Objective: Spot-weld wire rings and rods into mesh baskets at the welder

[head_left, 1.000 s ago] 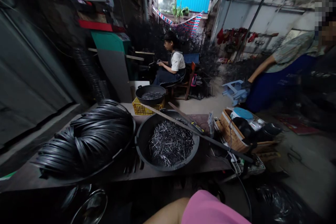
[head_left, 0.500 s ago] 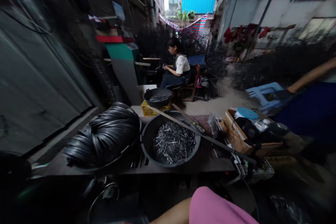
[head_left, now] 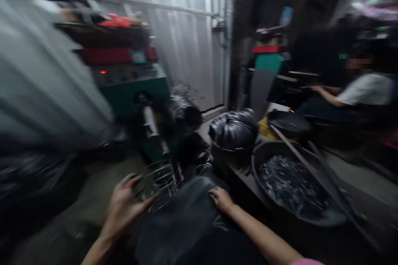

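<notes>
My left hand (head_left: 124,203) is raised at the lower middle, thumb and fingers spread apart with nothing visible between them. Just beyond it stands a round wire basket (head_left: 164,180); whether the fingertips touch it I cannot tell. Over my lap lies a dark apron-like sheet (head_left: 186,215). My right hand (head_left: 222,199) rests at the right side of this sheet with its fingers curled in. Anything inside those fingers is hidden. The picture is smeared by motion.
A green and red machine (head_left: 133,87) stands ahead on the left. To the right are a coil of black strips (head_left: 234,128) and a large basin (head_left: 255,165) of thin metal pieces, crossed by a long bar (head_left: 295,149). A seated person (head_left: 360,91) works beyond.
My view has swung left, from the bench to the machine and wire basket. Both my hands now show in front of me; earlier only part of an arm with a pink sleeve was visible.
</notes>
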Demonstrator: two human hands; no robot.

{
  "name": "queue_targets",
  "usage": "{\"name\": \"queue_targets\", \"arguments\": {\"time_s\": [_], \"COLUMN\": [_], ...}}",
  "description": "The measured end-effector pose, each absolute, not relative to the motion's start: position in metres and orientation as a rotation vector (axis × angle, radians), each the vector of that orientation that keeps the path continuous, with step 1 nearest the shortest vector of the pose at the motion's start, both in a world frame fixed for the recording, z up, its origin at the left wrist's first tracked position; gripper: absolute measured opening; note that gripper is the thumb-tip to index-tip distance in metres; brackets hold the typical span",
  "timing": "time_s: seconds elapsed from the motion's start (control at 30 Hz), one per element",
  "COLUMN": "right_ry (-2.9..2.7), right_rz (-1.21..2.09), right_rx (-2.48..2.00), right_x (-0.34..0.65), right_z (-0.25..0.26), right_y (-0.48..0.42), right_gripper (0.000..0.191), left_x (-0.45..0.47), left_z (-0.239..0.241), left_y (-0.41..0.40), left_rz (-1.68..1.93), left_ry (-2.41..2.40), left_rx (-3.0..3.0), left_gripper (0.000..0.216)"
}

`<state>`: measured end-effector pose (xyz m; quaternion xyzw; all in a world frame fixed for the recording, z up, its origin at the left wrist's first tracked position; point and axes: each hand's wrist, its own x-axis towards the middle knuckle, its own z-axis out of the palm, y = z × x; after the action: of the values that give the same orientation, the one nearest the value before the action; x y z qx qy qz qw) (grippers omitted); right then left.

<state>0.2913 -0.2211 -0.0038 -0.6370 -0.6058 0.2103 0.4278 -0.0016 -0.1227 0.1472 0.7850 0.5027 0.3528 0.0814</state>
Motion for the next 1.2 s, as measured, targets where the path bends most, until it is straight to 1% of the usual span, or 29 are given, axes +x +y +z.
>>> {"name": "queue_targets", "arguments": {"time_s": [0.03, 0.07, 0.2, 0.3, 0.37, 0.53, 0.67, 0.73, 0.93, 1.07, 1.2], "right_ry": [-1.516, -1.525, -1.646, -1.821, -1.909, -1.896, -1.782, -1.774, -1.905, -2.159, -2.303], "right_rz": [0.593, 0.665, 0.907, 0.960, 0.951, 0.858, 0.695, 0.710, 0.971, 0.930, 0.833], "right_rx": [-1.542, -1.489, -1.311, -1.291, -1.345, -1.493, -1.563, -1.537, -1.307, -1.197, -1.148], "right_x": [0.293, 0.294, 0.280, 0.259, 0.245, 0.214, 0.201, 0.199, 0.211, 0.219, 0.221], "right_z": [0.005, 0.018, 0.087, 0.126, 0.135, 0.121, 0.106, 0.100, 0.092, 0.097, 0.098], "right_y": [-0.213, -0.205, -0.170, -0.143, -0.123, -0.092, -0.092, -0.094, -0.084, -0.075, -0.070], "right_gripper": [0.014, 0.015, 0.028, 0.031, 0.030, 0.025, 0.015, 0.013, 0.021, 0.021, 0.030], "left_x": [-0.008, -0.010, 0.007, 0.019, 0.023, 0.029, 0.036, 0.037, 0.034, 0.029, 0.025], "left_z": [0.146, 0.145, 0.141, 0.134, 0.129, 0.119, 0.115, 0.113, 0.105, 0.101, 0.098], "left_y": [-0.125, -0.124, -0.111, -0.106, -0.104, -0.098, -0.092, -0.089, -0.078, -0.069, -0.063], "left_rz": [1.055, 1.040, 0.918, 0.846, 0.807, 0.720, 0.663, 0.647, 0.680, 0.687, 0.681], "left_ry": [1.560, 1.590, 1.621, 1.613, 1.596, 1.591, 1.621, 1.623, 1.603, 1.593, 1.567], "left_rx": [2.357, 2.374, 2.415, 2.421, 2.419, 2.431, 2.432, 2.422, 2.320, 2.275, 2.248], "left_gripper": [0.070, 0.068, 0.064, 0.065, 0.066, 0.065, 0.064, 0.064, 0.064, 0.065, 0.066]}}
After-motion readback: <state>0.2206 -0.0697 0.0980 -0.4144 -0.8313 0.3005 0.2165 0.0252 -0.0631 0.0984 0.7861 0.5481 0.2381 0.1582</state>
